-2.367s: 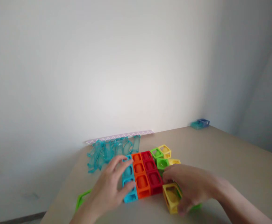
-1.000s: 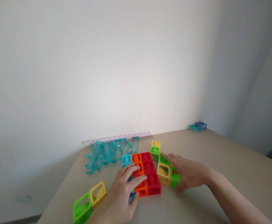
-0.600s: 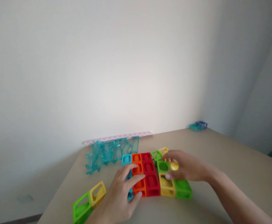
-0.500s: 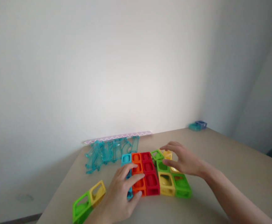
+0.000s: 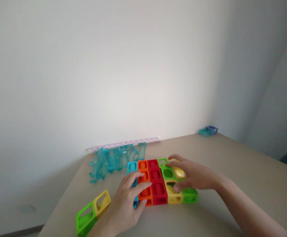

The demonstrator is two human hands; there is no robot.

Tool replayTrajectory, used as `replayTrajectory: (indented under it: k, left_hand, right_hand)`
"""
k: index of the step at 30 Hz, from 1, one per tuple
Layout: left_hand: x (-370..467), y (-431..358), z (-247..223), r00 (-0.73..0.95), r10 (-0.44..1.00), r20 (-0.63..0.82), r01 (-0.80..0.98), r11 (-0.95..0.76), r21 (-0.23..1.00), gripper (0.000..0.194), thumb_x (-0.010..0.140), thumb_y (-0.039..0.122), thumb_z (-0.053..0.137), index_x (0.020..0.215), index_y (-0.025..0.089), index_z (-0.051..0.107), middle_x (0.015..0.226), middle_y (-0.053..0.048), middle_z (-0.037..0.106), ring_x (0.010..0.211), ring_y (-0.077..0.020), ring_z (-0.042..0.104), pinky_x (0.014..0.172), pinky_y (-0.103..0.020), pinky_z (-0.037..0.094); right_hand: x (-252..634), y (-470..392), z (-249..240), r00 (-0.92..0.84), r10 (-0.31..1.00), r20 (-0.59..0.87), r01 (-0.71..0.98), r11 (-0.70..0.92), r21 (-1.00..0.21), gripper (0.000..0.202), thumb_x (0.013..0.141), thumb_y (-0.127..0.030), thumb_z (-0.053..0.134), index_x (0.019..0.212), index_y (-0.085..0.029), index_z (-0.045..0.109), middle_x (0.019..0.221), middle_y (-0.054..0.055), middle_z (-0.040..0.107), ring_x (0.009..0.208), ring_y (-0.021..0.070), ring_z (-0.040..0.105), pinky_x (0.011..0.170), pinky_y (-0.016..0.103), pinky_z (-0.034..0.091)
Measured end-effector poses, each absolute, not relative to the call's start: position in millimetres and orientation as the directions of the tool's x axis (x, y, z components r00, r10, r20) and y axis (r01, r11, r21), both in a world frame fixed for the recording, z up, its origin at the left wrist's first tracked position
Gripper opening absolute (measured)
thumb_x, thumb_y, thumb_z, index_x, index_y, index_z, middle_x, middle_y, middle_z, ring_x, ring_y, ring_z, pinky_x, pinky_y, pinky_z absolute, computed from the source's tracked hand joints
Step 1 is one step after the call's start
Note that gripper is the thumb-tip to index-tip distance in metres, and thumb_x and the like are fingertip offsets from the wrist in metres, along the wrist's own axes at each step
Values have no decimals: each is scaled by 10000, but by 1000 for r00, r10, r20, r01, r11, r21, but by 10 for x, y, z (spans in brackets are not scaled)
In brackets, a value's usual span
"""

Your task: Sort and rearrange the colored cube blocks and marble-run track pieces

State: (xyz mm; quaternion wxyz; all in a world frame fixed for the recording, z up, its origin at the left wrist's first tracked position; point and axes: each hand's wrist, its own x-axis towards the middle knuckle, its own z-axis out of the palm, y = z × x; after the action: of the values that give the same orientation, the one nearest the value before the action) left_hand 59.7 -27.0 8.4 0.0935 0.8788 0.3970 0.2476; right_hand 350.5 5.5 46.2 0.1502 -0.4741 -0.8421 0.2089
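Blue, orange and red cube blocks (image 5: 158, 188) with hollow windows sit joined in a flat slab on the table. On their right, green and yellow cube blocks (image 5: 168, 172) lie against the red column. My left hand (image 5: 128, 200) curves over the blue and orange cubes from the left, its fingertips on the orange ones and its thumb by the front edge. My right hand (image 5: 195, 172) spans the green and yellow cubes, fingers at the back and thumb on a front yellow cube. It covers part of the right-hand column.
A green-and-yellow block pair (image 5: 93, 212) lies left of my left hand. Translucent teal track pieces (image 5: 112, 161) are heaped behind, before a purple zigzag strip (image 5: 123, 144) along the wall. A dark blue block (image 5: 212, 129) and a teal piece (image 5: 204, 132) are in the far right corner.
The green and yellow blocks have shifted left and straightened, closing the gap beside the red column. My right thumb has moved forward onto a yellow cube; my left hand has hardly moved.
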Motion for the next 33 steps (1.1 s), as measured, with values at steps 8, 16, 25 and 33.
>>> replayTrajectory:
  k: [8, 16, 25, 33]
  left_hand:
    - [591, -245, 82, 569, 732, 375, 649, -680, 343, 573, 708, 57, 521, 1214, 319, 578, 1334, -55, 455, 1253, -248, 421, 1068, -453, 376]
    - [616, -263, 101, 568, 727, 385, 649, -684, 334, 614, 669, 35, 516, 1207, 322, 587, 1318, -47, 474, 1234, -250, 438, 1058, -456, 390]
    - [585, -272, 85, 606, 699, 379, 669, -706, 232, 635, 681, 31, 504, 1243, 323, 552, 1302, -64, 461, 1218, -262, 445, 1028, -454, 426]
    - [890, -396, -109, 677, 564, 472, 665, -744, -66, 617, 711, 46, 514, 1295, 248, 494, 1452, -130, 338, 1317, -354, 321, 1015, -537, 380]
  right_hand:
    - [3443, 108, 451, -445, 892, 76, 774, 426, -469, 448, 770, -400, 665, 1193, -262, 616, 1059, 63, 572, 936, 227, 581, 844, 317, 436]
    - [3407, 121, 462, -408, 906, 108, 794, 411, -447, 405, 748, -398, 676, 1132, -268, 676, 1017, 65, 616, 952, 254, 585, 863, 336, 426]
    - [3382, 111, 440, -345, 928, 145, 859, 374, -349, 415, 705, -466, 707, 1081, -290, 701, 1036, 67, 643, 1010, 299, 562, 956, 435, 353]
    - [3236, 122, 393, -437, 860, 265, 793, 507, -338, 310, 902, -298, 468, 1141, -259, 662, 1245, 97, 555, 1165, 262, 485, 1001, 390, 347]
